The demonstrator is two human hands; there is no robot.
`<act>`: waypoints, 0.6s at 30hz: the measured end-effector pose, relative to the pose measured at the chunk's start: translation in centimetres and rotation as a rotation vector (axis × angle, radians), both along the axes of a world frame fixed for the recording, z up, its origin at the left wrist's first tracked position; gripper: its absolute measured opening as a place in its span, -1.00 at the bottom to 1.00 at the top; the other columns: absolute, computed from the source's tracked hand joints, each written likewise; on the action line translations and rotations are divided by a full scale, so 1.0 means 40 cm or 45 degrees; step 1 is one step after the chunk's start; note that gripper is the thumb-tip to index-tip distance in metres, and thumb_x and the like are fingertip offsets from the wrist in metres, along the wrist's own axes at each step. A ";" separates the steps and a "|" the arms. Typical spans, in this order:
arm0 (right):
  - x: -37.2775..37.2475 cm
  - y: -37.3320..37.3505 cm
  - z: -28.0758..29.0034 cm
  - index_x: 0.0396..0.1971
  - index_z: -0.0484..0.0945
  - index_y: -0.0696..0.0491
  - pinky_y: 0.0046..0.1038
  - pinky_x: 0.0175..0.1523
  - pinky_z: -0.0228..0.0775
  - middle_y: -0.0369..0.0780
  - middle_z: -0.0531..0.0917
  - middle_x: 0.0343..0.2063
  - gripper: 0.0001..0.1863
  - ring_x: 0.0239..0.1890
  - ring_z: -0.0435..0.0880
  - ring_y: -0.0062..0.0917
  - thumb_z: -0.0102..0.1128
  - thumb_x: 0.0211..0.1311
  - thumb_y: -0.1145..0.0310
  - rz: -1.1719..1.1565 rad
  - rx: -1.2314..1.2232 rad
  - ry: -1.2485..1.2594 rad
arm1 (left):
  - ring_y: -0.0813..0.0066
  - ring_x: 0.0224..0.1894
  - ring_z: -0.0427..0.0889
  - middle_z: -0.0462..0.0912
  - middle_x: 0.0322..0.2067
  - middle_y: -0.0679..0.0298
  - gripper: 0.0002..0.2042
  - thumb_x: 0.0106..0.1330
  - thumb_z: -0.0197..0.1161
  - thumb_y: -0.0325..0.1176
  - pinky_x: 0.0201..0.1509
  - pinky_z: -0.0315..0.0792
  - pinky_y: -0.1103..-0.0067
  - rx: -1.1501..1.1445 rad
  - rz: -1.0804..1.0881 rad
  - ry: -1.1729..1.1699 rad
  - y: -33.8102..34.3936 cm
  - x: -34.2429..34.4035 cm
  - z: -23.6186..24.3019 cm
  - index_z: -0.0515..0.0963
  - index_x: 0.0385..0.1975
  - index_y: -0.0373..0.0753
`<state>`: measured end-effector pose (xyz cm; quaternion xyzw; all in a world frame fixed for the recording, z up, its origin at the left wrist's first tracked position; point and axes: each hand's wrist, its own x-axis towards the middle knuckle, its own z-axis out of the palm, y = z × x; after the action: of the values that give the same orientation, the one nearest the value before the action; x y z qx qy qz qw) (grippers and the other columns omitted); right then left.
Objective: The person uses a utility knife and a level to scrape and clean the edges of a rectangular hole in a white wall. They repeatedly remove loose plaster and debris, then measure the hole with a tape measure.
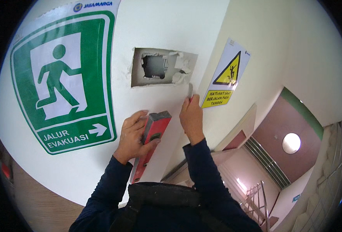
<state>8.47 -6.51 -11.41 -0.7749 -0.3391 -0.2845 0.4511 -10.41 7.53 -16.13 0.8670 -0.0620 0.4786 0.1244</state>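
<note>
While the left hand (131, 137) clasps a red level (152, 135) near its top, the right hand (191, 119) pinches an upright narrow blade (190, 90); ragged wall opening (169, 69), above both hands; green sign (64, 83), left of both.

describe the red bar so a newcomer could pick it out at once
Start at the big green sign on the left. To its right, the left hand holds the red bar, below the wall hole. It is long, straight and dark-ended, unlike the thin pale tool in the right hand.
</note>
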 end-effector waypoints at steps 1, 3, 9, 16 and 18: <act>-0.007 -0.007 0.000 -0.03 0.29 0.17 0.20 -0.20 0.46 0.26 0.67 -0.37 -0.76 -0.27 0.67 0.26 -0.01 0.57 0.30 -0.006 -0.002 0.013 | 0.09 0.37 0.46 0.71 0.06 0.10 -0.44 0.01 0.57 -0.07 0.31 0.31 0.25 0.003 0.002 0.004 -0.003 -0.003 0.002 0.72 -0.01 -0.28; -0.011 -0.013 0.012 -0.02 0.29 0.16 0.17 -0.19 0.48 0.23 0.68 -0.35 -0.76 -0.25 0.68 0.25 -0.01 0.57 0.29 0.023 -0.017 0.025 | 0.09 0.37 0.46 0.70 0.07 0.09 -0.44 0.01 0.57 -0.07 0.31 0.32 0.24 0.044 0.025 0.003 0.001 -0.009 0.009 0.72 -0.02 -0.30; -0.048 -0.071 -0.004 0.00 0.38 0.13 0.04 -0.16 0.56 0.08 0.72 -0.20 -0.78 -0.19 0.73 0.10 0.02 0.57 0.30 0.063 0.103 -0.219 | 0.09 0.36 0.48 0.69 0.09 0.08 -0.47 0.04 0.55 -0.09 0.36 0.32 0.23 -0.012 -0.021 -0.053 -0.003 -0.012 0.001 0.72 -0.04 -0.33; -0.046 -0.139 0.142 -0.13 0.47 0.07 -0.26 -0.37 0.62 -0.13 0.66 -0.39 -0.81 -0.40 0.77 -0.23 0.05 0.56 0.25 -0.131 -0.707 -0.817 | 0.03 0.35 0.46 0.65 0.15 0.07 -0.45 -0.01 0.58 -0.12 0.38 0.28 0.22 -0.094 -0.010 -0.038 -0.012 -0.005 -0.021 0.71 0.01 -0.22; -0.043 -0.128 0.183 -0.15 0.46 0.07 -0.26 -0.42 0.61 -0.15 0.65 -0.43 -0.80 -0.46 0.76 -0.24 0.03 0.57 0.23 -0.178 -0.878 -0.875 | 0.04 0.34 0.47 0.66 0.14 0.08 -0.45 -0.01 0.59 -0.12 0.37 0.29 0.22 -0.184 -0.075 -0.096 -0.031 0.005 -0.024 0.71 0.00 -0.23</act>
<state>6.77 -11.64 -4.09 -0.7615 -0.4897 -0.4245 0.0103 -10.20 6.28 -17.10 0.8349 -0.0574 0.5102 0.1984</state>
